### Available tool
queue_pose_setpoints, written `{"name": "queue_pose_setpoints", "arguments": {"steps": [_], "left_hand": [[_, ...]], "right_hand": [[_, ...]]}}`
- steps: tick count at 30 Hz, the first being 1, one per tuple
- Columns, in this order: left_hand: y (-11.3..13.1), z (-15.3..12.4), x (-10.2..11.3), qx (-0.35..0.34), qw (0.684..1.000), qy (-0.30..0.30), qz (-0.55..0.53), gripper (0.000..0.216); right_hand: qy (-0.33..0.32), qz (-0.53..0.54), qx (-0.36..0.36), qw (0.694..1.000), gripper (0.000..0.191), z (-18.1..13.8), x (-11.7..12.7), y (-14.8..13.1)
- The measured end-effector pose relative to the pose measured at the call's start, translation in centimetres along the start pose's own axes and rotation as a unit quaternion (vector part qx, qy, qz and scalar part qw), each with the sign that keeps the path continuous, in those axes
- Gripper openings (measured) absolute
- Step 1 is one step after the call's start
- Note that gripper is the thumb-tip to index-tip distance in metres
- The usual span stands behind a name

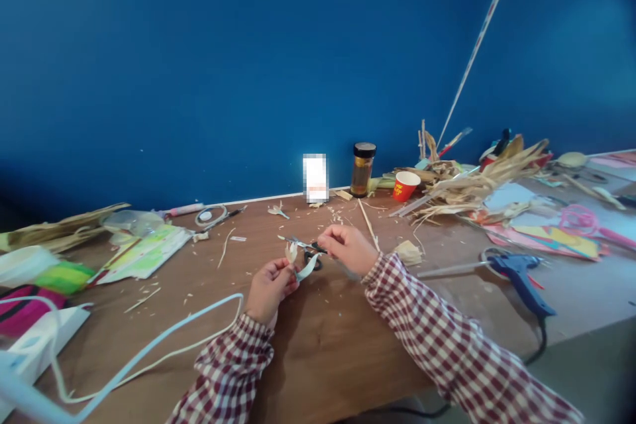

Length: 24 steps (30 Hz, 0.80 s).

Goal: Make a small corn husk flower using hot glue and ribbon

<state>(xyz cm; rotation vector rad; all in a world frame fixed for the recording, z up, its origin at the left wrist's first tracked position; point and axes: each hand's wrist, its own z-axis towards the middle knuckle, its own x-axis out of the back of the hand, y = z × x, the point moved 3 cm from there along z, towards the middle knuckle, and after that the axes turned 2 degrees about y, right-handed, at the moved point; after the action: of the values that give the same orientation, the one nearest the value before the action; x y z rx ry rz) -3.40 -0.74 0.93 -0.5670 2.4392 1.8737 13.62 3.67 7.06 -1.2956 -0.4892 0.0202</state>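
Note:
My left hand [272, 288] pinches a small pale flower shape [291, 252] that looks made of dry husk. From its base a light green strip [309, 267] curves up to the right. My right hand [346, 248] is closed, thumb and fingertips together, close to the strip's far end; whatever lies in the pinch is hidden. Just behind the strip are scissors [304, 244] with black handles, blades to the left. My right fingertips overlap one handle, and I cannot tell whether they touch it. Another small husk flower [278, 211] lies farther back.
A blue glue gun [521, 276] with a cord lies right. Toward the wall stand a red paper cup [405, 186], a lidded jar [363, 170] and heaped dry husks [477, 179]. White cables [163, 334] and a power strip [47, 344] are left. Scraps litter the table.

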Motion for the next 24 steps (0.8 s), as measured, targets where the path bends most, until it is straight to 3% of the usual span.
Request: {"name": "queue_pose_setpoints", "arguments": {"steps": [3, 6, 13, 20, 24], "left_hand": [[-0.1, 0.1, 0.0, -0.005, 1.0, 0.003, 0.009, 0.023], [0.0, 0.1, 0.1, -0.008, 1.0, 0.008, 0.018, 0.024], [-0.2, 0.5, 0.4, -0.027, 0.999, 0.013, 0.014, 0.031], [-0.6, 0.8, 0.5, -0.018, 0.999, 0.029, -0.003, 0.034], [-0.5, 0.8, 0.5, -0.008, 0.999, 0.033, 0.001, 0.033]], "right_hand": [[0.0, 0.11, -0.029, 0.994, 0.032, 0.1, 1.5, 0.3], [0.001, 0.189, -0.061, 0.98, 0.035, -0.8, 4.5, 0.2], [0.145, 0.254, -0.173, 0.94, 0.039, -5.1, 15.7, 1.8], [0.309, 0.183, -0.119, 0.926, 0.039, -7.8, 24.7, 2.8], [0.314, 0.084, -0.035, 0.945, 0.053, -8.2, 28.7, 2.5]]}}
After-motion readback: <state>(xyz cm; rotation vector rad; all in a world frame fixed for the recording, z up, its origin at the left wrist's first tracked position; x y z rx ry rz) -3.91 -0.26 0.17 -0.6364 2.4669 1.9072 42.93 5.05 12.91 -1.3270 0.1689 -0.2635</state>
